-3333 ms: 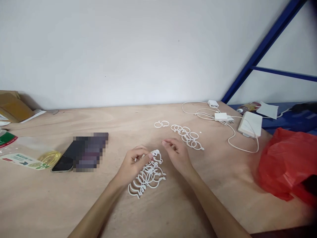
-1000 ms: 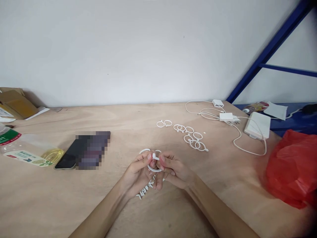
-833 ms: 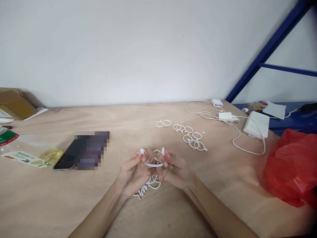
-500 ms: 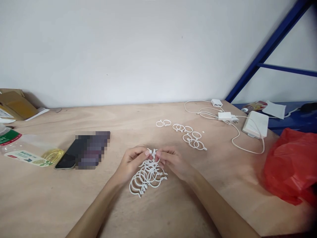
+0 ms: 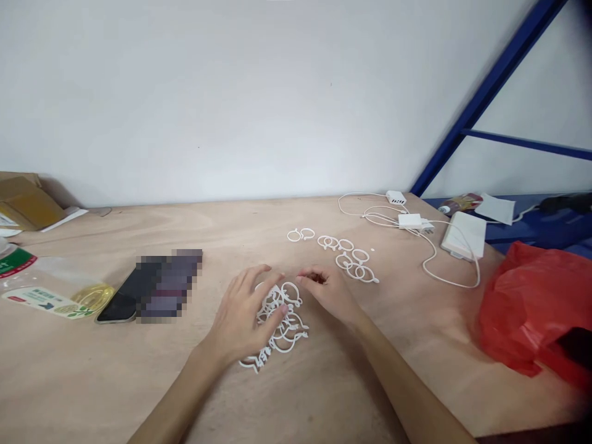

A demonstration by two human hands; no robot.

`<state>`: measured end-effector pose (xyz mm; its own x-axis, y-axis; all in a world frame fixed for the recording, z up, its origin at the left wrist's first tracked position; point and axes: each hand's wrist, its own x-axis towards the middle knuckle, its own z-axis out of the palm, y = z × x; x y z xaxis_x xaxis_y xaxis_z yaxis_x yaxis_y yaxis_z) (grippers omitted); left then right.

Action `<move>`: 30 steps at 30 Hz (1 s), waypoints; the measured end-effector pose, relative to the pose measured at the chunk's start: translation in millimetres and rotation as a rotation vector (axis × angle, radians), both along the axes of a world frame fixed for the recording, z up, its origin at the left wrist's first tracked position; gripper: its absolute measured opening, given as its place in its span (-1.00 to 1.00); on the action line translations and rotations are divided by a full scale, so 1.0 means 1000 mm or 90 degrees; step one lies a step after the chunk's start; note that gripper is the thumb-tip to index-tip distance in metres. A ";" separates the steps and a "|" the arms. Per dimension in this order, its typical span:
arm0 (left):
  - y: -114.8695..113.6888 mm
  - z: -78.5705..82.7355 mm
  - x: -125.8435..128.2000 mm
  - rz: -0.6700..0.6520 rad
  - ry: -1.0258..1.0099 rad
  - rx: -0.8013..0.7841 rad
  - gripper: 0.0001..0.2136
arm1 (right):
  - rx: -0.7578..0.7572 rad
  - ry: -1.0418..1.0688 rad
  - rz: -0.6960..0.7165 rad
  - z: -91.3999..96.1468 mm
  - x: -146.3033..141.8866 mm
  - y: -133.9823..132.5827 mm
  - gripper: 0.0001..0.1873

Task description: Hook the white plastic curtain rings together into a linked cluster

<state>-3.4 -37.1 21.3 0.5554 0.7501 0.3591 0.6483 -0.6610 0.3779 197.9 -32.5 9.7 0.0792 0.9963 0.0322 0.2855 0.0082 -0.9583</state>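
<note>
A linked bunch of white plastic rings (image 5: 287, 328) lies on the wooden table (image 5: 324, 388). My left hand (image 5: 243, 317) rests on its left side, fingers spread flat over the rings. My right hand (image 5: 326, 291) hovers just right of the bunch, fingers loosely bent and apart, index tip near the top ring, with nothing visible in it. Several loose white rings (image 5: 354, 266) lie behind my right hand. A separate pair of rings (image 5: 300, 235) lies further back.
A dark phone (image 5: 123, 299) and a lying plastic bottle (image 5: 55, 297) are at the left, a cardboard box (image 5: 23, 200) behind them. White chargers with cables (image 5: 411, 221), a white pack (image 5: 464, 235) and a red plastic bag (image 5: 531, 308) are at the right, by a blue frame (image 5: 481, 92).
Both hands had been pinching a ring together at the top of the bunch. They have let go: the left hand now lies flat on the rings and the right has drawn away to the right.
</note>
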 end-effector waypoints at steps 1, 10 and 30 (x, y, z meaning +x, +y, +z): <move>-0.007 -0.002 0.001 -0.041 0.037 0.019 -0.56 | 0.004 0.002 -0.027 -0.001 0.003 0.002 -0.80; -0.011 -0.022 0.011 -0.148 0.164 0.043 -0.68 | 0.015 -0.016 -0.137 -0.010 0.028 0.019 -0.77; 0.021 -0.021 0.027 -0.010 -0.065 0.097 -0.72 | 0.063 -0.806 -0.048 -0.016 0.027 0.075 -0.70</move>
